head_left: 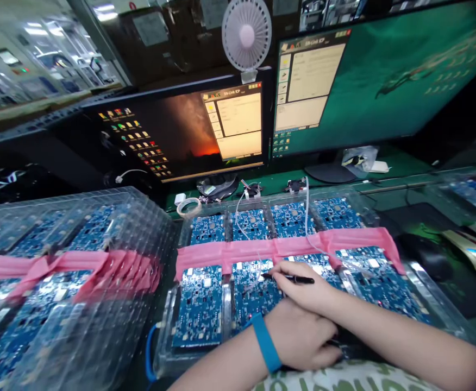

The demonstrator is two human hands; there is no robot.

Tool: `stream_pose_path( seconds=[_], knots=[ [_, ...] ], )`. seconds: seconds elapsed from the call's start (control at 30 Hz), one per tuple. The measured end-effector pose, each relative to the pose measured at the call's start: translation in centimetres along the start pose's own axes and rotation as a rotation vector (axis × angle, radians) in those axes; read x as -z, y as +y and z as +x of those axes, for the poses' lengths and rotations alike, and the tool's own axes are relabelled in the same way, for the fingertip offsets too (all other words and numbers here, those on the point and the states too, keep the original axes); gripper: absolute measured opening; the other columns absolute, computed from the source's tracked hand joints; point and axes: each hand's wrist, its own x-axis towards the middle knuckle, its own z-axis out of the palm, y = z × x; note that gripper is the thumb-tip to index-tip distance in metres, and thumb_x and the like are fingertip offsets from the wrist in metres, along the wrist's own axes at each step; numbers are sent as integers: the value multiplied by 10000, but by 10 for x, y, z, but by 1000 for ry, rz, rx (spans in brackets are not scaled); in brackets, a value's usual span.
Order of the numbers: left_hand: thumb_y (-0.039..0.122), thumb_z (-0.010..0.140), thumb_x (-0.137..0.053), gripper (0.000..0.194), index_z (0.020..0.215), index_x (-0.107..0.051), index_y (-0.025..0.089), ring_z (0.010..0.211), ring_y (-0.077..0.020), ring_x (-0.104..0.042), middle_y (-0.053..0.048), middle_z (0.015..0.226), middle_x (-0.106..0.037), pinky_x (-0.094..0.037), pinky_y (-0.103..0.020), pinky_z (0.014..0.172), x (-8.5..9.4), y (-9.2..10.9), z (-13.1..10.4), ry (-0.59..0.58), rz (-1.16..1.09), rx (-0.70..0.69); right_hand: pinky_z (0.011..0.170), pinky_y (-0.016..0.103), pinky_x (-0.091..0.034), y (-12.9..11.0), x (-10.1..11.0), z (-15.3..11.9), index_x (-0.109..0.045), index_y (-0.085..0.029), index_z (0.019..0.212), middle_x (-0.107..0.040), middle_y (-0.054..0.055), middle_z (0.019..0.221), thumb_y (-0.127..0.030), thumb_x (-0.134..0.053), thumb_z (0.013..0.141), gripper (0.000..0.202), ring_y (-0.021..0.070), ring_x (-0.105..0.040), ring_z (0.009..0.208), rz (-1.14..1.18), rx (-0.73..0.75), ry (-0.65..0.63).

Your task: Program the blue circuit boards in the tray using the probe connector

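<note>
My right hand (303, 285) pinches a slim black pen (301, 279), its tip pointing left over a blue circuit board (258, 296). My left hand (305, 336) is curled closed below the right one, a blue wrist strap (265, 343) round its wrist. A dark bit shows by its fingers, but what they hold, if anything, I cannot make out. The board lies among several others in a clear plastic tray (168, 326). A pink strip (246, 251) runs across the tray between two rows of boards. Thin white cables (307, 209) trail onto the boards.
Left of the tray rises a stack of clear trays (140, 217) with more boards and pink strips. Two monitors (181, 127) stand behind, with a small fan (246, 35) above. A tape roll (189, 207) lies behind the tray; a black mouse (423, 255) is at right.
</note>
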Motion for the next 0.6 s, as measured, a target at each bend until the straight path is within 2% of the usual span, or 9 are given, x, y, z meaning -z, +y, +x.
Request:
stream_pose_path(
  seconds=[0.13, 0.3, 0.4, 0.5, 0.53, 0.6],
  knots=[
    [366, 783, -398, 364, 1019, -520, 116, 923, -212, -539, -85, 975, -607, -394, -302, 837, 0, 1, 0, -8, 8, 12, 637, 175, -408, 2, -1, 1, -586, -180, 799, -578, -38, 753, -185, -442, 792, 144, 93, -530, 711, -28, 18, 1],
    [361, 778, -429, 370, 1051, -508, 123, 950, -211, -530, -83, 1010, -599, -380, -301, 857, 5, 3, 0, -4, 20, 38, 746, 204, -414, 0, -1, 5, -616, -225, 923, -591, -35, 889, -238, -486, 800, 180, 108, -541, 811, -71, 101, -74],
    [355, 774, -453, 319, 992, -537, 138, 928, -203, -542, -75, 962, -615, -398, -292, 826, 6, 2, 1, -3, 14, 50, 717, 201, -425, -8, 13, 0, -620, -210, 899, -592, -22, 873, -249, -466, 800, 187, 115, -543, 799, -51, 68, 22],
    [379, 781, -460, 241, 868, -564, 180, 734, -174, -588, -29, 757, -631, -446, -279, 679, 7, 1, 0, 7, -9, 113, 607, 198, -418, -13, 37, -16, -608, -174, 815, -577, -8, 720, -268, -434, 807, 197, 115, -534, 672, -29, -32, 139],
    [378, 785, -461, 226, 859, -558, 188, 686, -166, -587, -17, 719, -625, -448, -277, 643, 7, 1, -1, 45, -23, 146, 579, 198, -407, -12, 46, -24, -599, -163, 795, -555, -6, 663, -285, -425, 818, 214, 112, -519, 625, 0, -61, 177],
    [352, 797, -450, 203, 890, -532, 190, 672, -167, -586, -17, 731, -625, -449, -289, 626, 8, 1, -3, 193, -61, 241, 527, 197, -377, -8, 59, -39, -581, -146, 763, -506, -1, 589, -337, -414, 841, 266, 106, -479, 555, 129, -103, 278]
  ],
)
